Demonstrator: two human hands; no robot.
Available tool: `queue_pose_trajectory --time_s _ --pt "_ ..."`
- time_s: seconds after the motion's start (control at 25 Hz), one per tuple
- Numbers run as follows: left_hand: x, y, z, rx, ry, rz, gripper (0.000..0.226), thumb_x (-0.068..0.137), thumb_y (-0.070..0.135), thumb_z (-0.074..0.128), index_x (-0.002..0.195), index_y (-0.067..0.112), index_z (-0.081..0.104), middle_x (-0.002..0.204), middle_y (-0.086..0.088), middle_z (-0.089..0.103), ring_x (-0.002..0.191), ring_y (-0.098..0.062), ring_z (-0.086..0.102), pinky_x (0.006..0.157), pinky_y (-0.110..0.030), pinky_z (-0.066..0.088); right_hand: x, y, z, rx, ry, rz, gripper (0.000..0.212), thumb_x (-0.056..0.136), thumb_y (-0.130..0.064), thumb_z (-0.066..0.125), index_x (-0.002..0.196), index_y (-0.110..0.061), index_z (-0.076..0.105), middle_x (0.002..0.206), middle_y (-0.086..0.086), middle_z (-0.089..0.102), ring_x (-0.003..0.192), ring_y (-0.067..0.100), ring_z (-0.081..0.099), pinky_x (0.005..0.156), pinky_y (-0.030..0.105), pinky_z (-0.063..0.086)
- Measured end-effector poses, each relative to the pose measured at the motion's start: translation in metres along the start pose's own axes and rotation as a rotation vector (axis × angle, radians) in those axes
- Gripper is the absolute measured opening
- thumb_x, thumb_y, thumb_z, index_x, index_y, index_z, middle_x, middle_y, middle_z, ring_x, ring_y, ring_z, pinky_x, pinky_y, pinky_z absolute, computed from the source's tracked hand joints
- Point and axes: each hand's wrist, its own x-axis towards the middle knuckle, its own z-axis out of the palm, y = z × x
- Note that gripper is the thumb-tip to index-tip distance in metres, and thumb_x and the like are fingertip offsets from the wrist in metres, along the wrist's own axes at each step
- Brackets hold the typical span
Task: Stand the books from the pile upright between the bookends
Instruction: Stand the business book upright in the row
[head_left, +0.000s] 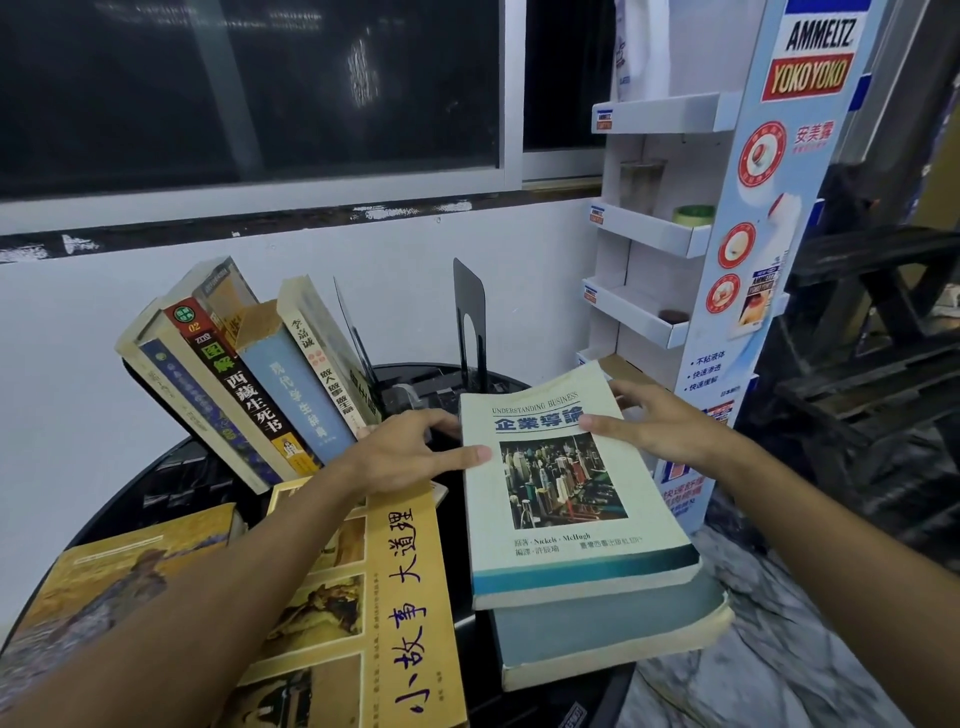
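Book (566, 488): cream cover, city photo, perhaps yellowed edges.

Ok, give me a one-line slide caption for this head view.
Head view: left hand and right hand hold the Understanding Business book atop another book; other books lean near the black bookend.

The cream book (571, 545) at centre right has a dark city photograph and teal band. The yellow book (405, 597) at lower centre carries purple script; the bookend (469, 293) is black.
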Motion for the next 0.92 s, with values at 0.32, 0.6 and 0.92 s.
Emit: queue_pose_trajectory --time_s 0.32,0.6,0.92 --pt "-0.021 0.025 -0.015 -0.416 0.173 0.142 0.061 0.079 0.031 0.084 0.131 0.025 0.054 0.125 0.006 0.070 0.093 -0.012 0.076 0.086 -0.024 0.056 -0.024 -0.039 -0.020 0.170 0.098 -0.222 0.059 0.076 -0.031 0.081 0.130 -0.023 0.059 0.124 -0.006 0.071 0.105 0.017 0.073 0.085 0.042 0.062" --pt "-0.033 0.048 -0.046 -0.433 0.350 0.329 0.076 0.079 0.020 0.083 0.144 0.026 0.045 0.120 0.003 0.069 0.086 -0.021 0.075 0.078 -0.034 0.061 -0.042 -0.082 -0.030 0.134 0.292 -0.455 0.063 0.073 -0.026 0.084 0.129 -0.017 0.056 0.123 -0.006 0.068 0.111 0.007 0.067 0.089 0.029 0.059" --pt "-0.032 0.046 -0.051 -0.351 0.394 0.372 0.079 0.086 0.014 0.078 0.153 0.026 0.039 0.121 0.008 0.067 0.097 -0.010 0.071 0.086 -0.028 0.060 -0.055 -0.093 -0.019 0.041 0.350 -0.525 0.061 0.067 -0.035 0.084 0.119 -0.026 0.053 0.118 -0.014 0.067 0.110 -0.001 0.064 0.080 0.020 0.059"
